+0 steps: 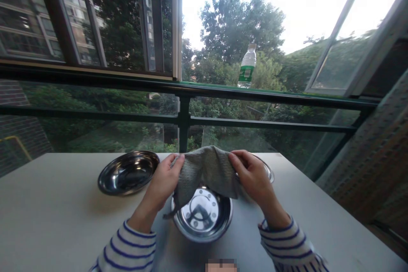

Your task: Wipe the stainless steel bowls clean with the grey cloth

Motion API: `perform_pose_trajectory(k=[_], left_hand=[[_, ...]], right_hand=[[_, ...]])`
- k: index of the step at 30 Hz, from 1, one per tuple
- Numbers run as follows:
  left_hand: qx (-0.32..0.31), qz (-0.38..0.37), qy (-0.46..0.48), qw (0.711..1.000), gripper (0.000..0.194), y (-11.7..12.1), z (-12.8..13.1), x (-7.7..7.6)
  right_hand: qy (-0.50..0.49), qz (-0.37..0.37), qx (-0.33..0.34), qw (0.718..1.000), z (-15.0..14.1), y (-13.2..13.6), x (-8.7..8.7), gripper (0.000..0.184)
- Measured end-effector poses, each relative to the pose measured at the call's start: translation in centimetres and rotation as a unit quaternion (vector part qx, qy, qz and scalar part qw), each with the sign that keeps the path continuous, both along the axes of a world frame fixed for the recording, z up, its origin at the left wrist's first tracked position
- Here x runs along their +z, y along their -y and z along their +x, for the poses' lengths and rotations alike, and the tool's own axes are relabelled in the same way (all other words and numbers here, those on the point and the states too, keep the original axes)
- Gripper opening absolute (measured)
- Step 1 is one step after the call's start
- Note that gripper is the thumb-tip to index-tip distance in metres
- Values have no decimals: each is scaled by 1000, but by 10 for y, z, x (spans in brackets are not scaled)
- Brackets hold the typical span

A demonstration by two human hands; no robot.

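White tabletop spans the lower frame; your left hand and right hand pinch gray cloth, fingertips closed, over a bowl; shifting it evenly needs both grips.

I wear long sleeves in off-white cloth, ringed with narrow navy-blue stripes. On my left sleeve the bands curve round the forearm, evenly spaced, one of them close to the cuff. My right sleeve has the same pattern, its fabric creased lower down and its open end standing a little loose. Both sleeves stop short of my bare left hand and bare right hand.
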State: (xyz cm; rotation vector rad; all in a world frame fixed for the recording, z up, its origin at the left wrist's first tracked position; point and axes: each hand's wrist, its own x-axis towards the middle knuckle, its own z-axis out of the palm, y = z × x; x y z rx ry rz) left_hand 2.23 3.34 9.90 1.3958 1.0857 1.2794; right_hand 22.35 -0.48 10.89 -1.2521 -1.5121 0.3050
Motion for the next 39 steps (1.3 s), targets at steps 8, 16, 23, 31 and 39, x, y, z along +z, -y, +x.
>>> perform_pose_trajectory(k=[8, 16, 23, 31, 39], left_hand=[[-208, -45, 135, 968, 46, 16, 8, 6], [-227, -90, 173, 954, 42, 11, -5, 4], [-263, -125, 150, 945, 57, 12, -6, 3], [-175, -123, 178, 961, 27, 0, -7, -5], [-192, -91, 84, 974, 33, 8, -5, 2]], right_hand=[[47, -21, 262, 964, -31, 12, -8, 31], [-139, -139, 241, 950, -5, -6, -14, 59], [-218, -133, 245, 935, -7, -8, -12, 33], [-14, -80, 354, 931, 20, -2, -6, 18], [118, -143, 363, 913, 37, 13, 7, 30]])
